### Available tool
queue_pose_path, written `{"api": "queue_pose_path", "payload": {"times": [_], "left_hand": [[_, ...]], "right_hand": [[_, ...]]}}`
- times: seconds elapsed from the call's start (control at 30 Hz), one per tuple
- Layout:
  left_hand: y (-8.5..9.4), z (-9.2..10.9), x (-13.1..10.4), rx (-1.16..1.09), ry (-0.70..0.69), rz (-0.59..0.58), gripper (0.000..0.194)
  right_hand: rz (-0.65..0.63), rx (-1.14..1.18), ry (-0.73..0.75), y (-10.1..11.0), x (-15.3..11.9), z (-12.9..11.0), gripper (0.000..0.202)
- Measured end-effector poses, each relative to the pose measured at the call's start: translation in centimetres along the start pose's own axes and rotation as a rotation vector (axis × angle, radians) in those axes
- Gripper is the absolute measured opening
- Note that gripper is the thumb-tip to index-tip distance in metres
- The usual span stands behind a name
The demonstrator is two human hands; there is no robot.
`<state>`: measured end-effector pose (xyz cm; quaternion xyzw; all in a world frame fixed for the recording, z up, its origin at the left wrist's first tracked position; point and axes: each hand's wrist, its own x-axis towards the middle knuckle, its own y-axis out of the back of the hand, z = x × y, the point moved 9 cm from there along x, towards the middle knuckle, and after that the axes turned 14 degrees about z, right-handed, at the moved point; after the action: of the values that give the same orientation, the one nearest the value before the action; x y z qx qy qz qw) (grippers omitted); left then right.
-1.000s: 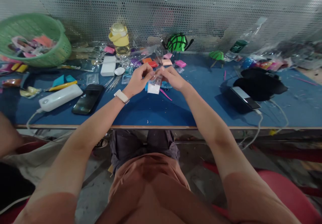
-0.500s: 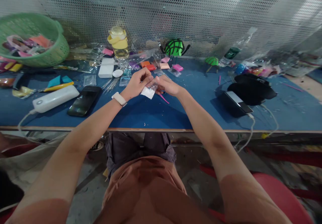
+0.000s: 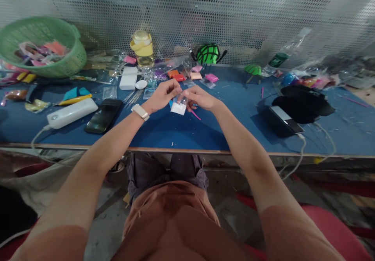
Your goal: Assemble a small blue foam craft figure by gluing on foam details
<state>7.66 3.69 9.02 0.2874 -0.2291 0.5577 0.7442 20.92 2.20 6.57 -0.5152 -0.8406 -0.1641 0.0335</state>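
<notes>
Between my two hands, above the blue table, hangs a small clear plastic bag (image 3: pixel 178 108) with a white block in its lower part. My left hand (image 3: pixel 164 96), a pale band on its wrist, pinches the bag's upper left edge. With thumb and finger, my right hand (image 3: pixel 200 97) grips the upper right edge. A thin pink tool (image 3: pixel 195 115) with a looped tip sticks out below my right hand; its other end is hidden by the fingers. Bits of blue show beside the bag and by the right fingers, too small to name.
Left lie a phone (image 3: pixel 104 115), a white power bank (image 3: pixel 72 113) and a green basket (image 3: pixel 67 61). Behind my hands are coloured clay packets (image 3: pixel 179 77), a yellow-lidded bottle (image 3: pixel 142 50) and a green-and-black model (image 3: pixel 207 54). A black case (image 3: pixel 307 102) stands right.
The bag now hangs more upright and faces me, its white block lower and more fully in view. The whole scene has shifted slightly right as the head turned. Both hands keep hold.
</notes>
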Motion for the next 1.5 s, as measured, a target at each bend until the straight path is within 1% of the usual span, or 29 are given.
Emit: {"api": "queue_pose_path", "payload": {"times": [0.13,0.27,0.37,0.5,0.67,0.73,0.83,0.9,0.97,1.03,1.13,1.23,1.33,1.4,1.5], "left_hand": [[0.2,0.2,0.0,0.006,-0.019,0.025,0.069],[0.2,-0.4,-0.1,0.023,-0.013,0.092,0.070],[0.6,-0.7,-0.2,0.049,-0.029,0.158,0.072],[1.0,-0.8,-0.1,0.100,-0.054,0.204,0.074],[1.0,-0.5,0.0,0.070,-0.052,0.175,0.075],[1.0,-0.8,0.1,0.044,-0.033,0.164,0.076],[1.0,-2.3,0.2,-0.034,0.075,0.172,0.073],[1.1,-3.5,0.1,-0.088,0.160,0.185,0.073],[0.9,-4.4,-0.1,-0.122,0.222,0.169,0.077],[0.5,-4.7,-0.3,-0.164,0.270,0.122,0.081],[0.0,-4.6,-0.5,-0.226,0.302,0.083,0.077],[0.1,-4.4,-0.3,-0.213,0.280,0.101,0.076],[0.3,-4.3,-0.1,-0.173,0.248,0.126,0.077],[0.4,-4.2,0.0,-0.145,0.222,0.143,0.078],[0.7,-3.9,0.1,-0.106,0.186,0.199,0.080]], "right_hand": [[-0.003,0.102,-0.046,-0.1,0.0,0.5,0.079],[-0.005,0.204,-0.096,-0.4,0.1,1.2,0.075],[-0.020,0.242,-0.100,-0.9,0.1,1.1,0.076],[0.003,0.223,-0.099,-1.4,-0.1,0.4,0.075],[0.003,0.138,-0.081,-1.5,-0.3,-0.3,0.079],[0.016,0.098,-0.064,-1.3,-0.3,-0.5,0.080],[0.103,0.015,-0.002,-0.4,0.1,-0.9,0.077],[0.210,-0.033,0.060,0.5,0.5,-1.2,0.077],[0.317,-0.082,0.113,1.4,0.7,-1.4,0.078],[0.385,-0.122,0.149,1.8,0.8,-1.5,0.076],[0.431,-0.166,0.187,1.8,0.7,-2.1,0.075],[0.419,-0.234,0.233,1.0,0.2,-3.5,0.080],[0.338,-0.293,0.264,-0.2,-0.2,-4.5,0.085],[0.323,-0.330,0.264,-0.4,-0.3,-4.6,0.087],[0.308,-0.351,0.259,-0.5,-0.1,-4.1,0.085]]}}
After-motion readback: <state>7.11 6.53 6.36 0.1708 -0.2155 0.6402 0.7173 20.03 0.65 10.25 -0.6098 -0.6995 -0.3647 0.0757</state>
